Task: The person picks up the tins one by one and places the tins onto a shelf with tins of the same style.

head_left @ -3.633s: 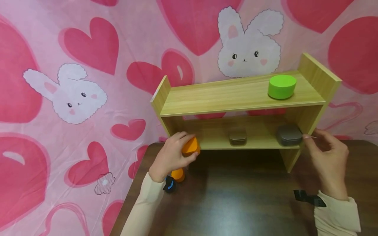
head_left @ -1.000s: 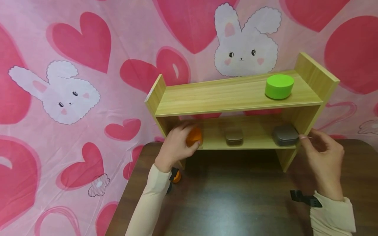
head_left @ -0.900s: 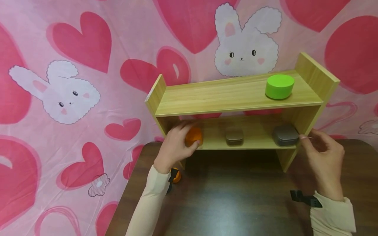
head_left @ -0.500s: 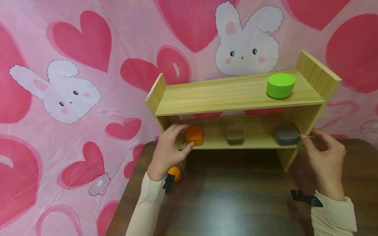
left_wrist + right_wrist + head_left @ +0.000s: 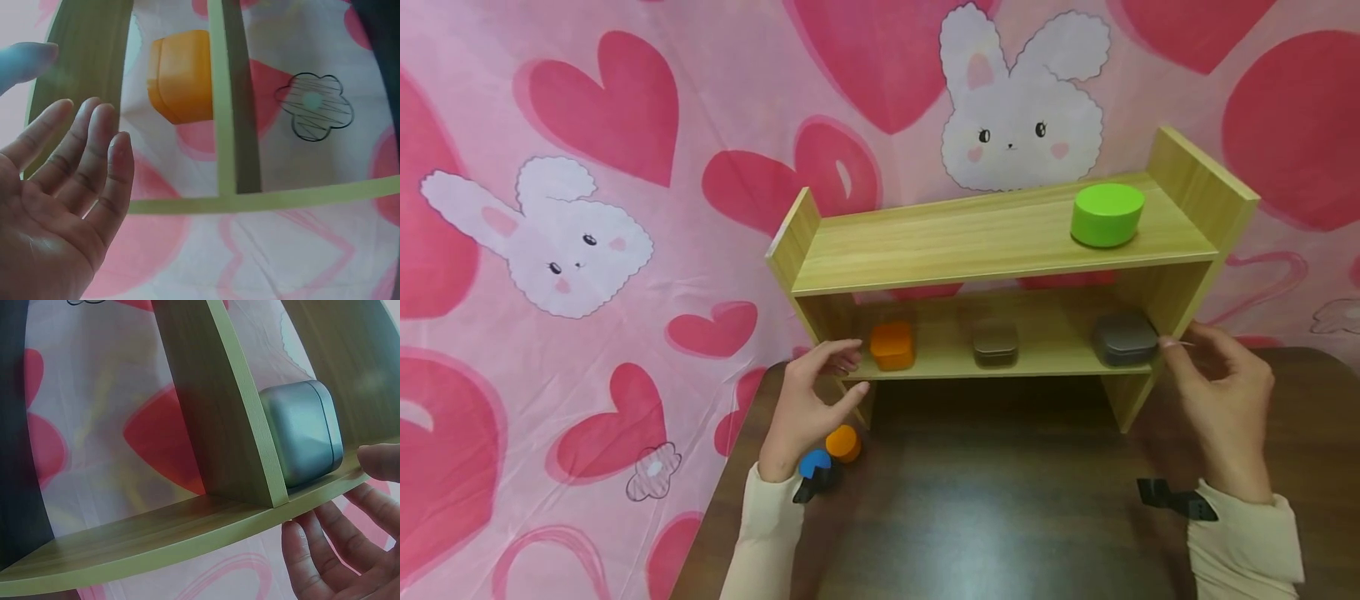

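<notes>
My left hand (image 5: 801, 410) is held off the shelf's left front corner, thumb and fingers spread, holding nothing. Just beyond its fingertips an orange squarish box (image 5: 892, 347) stands on the lower board of the two-tier wooden shelf (image 5: 955, 246); the left wrist view shows a gap between that hand (image 5: 65, 200) and the box. My right hand (image 5: 1228, 404) grips the shelf's right side panel, thumb at the front edge and fingers on the outside. Inside that panel sits a dark grey tin (image 5: 303, 434), close to the thumb.
A smaller grey-brown tin (image 5: 996, 343) stands mid lower board. A green round box (image 5: 1107, 217) is on the upper board, right. Below my left hand, an orange round piece (image 5: 843, 444) and a blue-topped piece (image 5: 815, 463) stand on the dark table (image 5: 970, 508).
My left hand set the orange box down on the lower board at the left, released it and drew back toward the lower left. The right hand kept its grip on the side panel.
</notes>
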`<state>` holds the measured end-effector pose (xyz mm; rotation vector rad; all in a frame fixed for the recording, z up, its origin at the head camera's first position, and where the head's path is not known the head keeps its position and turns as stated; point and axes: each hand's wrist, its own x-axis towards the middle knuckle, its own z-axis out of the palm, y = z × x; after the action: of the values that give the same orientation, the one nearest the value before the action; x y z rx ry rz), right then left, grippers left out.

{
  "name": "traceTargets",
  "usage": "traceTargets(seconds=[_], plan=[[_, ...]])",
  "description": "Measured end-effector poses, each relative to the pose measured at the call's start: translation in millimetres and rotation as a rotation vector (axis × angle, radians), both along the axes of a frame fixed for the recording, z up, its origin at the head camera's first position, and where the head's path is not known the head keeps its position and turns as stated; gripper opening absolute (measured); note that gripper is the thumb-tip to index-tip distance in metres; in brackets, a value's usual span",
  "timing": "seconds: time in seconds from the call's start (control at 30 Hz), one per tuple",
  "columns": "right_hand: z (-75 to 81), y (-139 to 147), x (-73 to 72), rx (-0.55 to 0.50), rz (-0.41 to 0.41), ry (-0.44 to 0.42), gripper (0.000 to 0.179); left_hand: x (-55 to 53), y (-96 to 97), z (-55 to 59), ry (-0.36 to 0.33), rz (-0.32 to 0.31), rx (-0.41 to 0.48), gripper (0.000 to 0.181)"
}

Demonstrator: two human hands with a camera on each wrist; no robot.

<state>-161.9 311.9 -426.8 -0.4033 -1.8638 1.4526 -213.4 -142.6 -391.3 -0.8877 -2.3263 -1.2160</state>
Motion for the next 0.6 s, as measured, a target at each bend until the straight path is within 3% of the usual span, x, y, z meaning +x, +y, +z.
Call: traceTargets(seconds=[0.27,0.6], plan=[[0.7,0,-0.8,-0.002,0.000,-0.006,0.021,6.3,-19.1,-16.7,-0.076,0.001,0.032,0.052],[-0.3,0,-0.9,-0.003,-0.002,-0.021,0.024,16.0,-46.4,-37.9,-0.130,0.082,-0.044,0.047]])
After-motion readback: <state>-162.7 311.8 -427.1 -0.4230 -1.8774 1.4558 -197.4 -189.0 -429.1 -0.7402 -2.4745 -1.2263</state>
